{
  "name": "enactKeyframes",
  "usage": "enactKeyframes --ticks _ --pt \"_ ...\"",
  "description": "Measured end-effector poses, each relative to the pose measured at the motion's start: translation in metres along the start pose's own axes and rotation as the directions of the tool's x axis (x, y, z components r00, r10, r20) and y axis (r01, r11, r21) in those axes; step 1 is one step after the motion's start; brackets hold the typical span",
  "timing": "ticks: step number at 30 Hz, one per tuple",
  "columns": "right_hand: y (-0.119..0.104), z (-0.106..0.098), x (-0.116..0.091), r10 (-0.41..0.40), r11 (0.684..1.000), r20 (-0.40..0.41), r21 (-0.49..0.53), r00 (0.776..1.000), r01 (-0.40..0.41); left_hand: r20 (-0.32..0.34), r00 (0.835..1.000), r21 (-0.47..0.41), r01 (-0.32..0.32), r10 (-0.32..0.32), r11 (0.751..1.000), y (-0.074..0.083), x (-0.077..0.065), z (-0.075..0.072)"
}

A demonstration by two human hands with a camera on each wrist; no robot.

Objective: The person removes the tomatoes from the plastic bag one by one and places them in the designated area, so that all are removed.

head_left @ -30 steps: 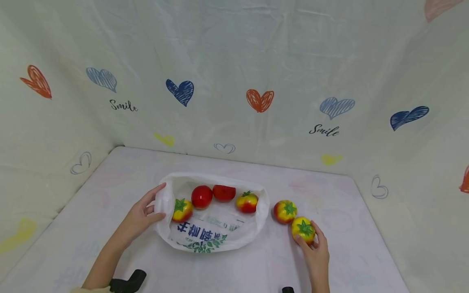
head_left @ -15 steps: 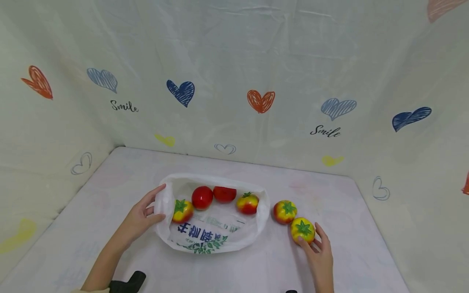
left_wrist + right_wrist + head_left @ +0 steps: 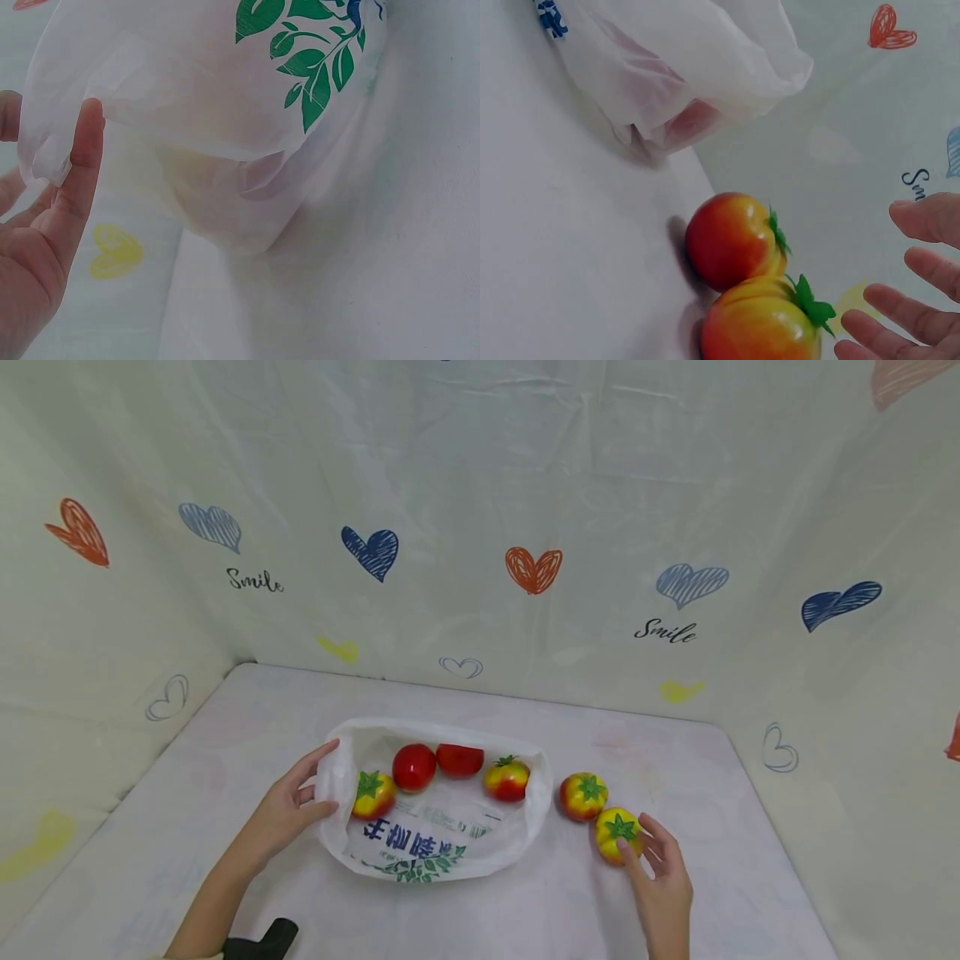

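Observation:
A white plastic bag (image 3: pixel 442 860) with blue lettering and green leaves lies with its mouth held wide. My left hand (image 3: pixel 281 814) grips the bag's left rim, the plastic running between its fingers (image 3: pixel 88 142). Inside the bag show a red-yellow tomato (image 3: pixel 375 797), a red one (image 3: pixel 414 767), a cut red piece (image 3: pixel 460 760) and another red-yellow tomato (image 3: pixel 507 779). Right of the bag, a red-yellow tomato (image 3: pixel 582 796) sits against a yellower tomato (image 3: pixel 761 322). My right hand (image 3: pixel 660 877) is beside the yellower one, fingers spread and apart from it in the right wrist view.
The white table (image 3: pixel 480 927) carries the bag and loose tomatoes. A pale curtain (image 3: pixel 465 468) with printed hearts rises behind and at the sides. A black wrist mount (image 3: pixel 262 939) shows below the left forearm.
My right hand has come off the yellower tomato and drawn back to the right, its fingers loosening. The left hand and the bag stay in place.

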State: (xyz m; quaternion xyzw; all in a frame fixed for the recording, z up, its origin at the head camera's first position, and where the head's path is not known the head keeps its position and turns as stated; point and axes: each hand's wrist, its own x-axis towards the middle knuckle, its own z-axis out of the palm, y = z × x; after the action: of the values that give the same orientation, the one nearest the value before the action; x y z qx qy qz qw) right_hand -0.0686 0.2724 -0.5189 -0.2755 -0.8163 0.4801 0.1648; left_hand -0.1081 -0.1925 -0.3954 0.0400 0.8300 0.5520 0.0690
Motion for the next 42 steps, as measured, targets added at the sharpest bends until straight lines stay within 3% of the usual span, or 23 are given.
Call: enactKeyframes --ticks 4,10,12,17,21,23,33,42 --pt "-0.011 0.002 -0.01 -0.031 0.999 0.037 0.021 0.999 0.031 0.005 1.0 -0.008 0.001 -0.001 1.0 0.0 0.0 0.0" --pt "-0.041 0.0 -0.029 -0.213 0.966 0.118 0.172 0.97 0.192 0.013 1.0 -0.01 -0.004 0.004 1.0 -0.001 0.0 0.0" --pt "-0.046 0.004 -0.033 -0.238 0.964 0.117 0.151 0.964 0.219 0.016 1.0 -0.014 -0.009 0.009 1.0 -0.001 0.0 0.0" --pt "-0.078 0.005 -0.052 -0.222 0.972 0.159 0.111 0.962 0.206 0.021 1.0 -0.019 -0.016 0.017 1.0 -0.002 0.0 0.0" --pt "-0.121 -0.001 -0.073 -0.204 0.97 0.219 0.18 0.954 0.166 0.017 1.0 -0.016 -0.007 0.008 1.0 0.0 0.0 0.0" --pt "-0.13 0.001 -0.078 -0.207 0.965 0.251 0.212 0.946 0.155 0.012 1.0 -0.008 -0.003 0.003 1.0 0.001 0.0 0.0" --pt "-0.146 0.02 -0.086 -0.244 0.958 0.345 0.229 0.907 0.171 0.005 1.0 0.0 -0.001 0.001 1.0 0.003 -0.001 0.001" --pt "-0.154 0.036 -0.081 -0.313 0.946 0.425 0.214 0.849 0.242 -0.007 1.0 0.012 -0.025 0.025 1.0 0.001 0.0 0.001"
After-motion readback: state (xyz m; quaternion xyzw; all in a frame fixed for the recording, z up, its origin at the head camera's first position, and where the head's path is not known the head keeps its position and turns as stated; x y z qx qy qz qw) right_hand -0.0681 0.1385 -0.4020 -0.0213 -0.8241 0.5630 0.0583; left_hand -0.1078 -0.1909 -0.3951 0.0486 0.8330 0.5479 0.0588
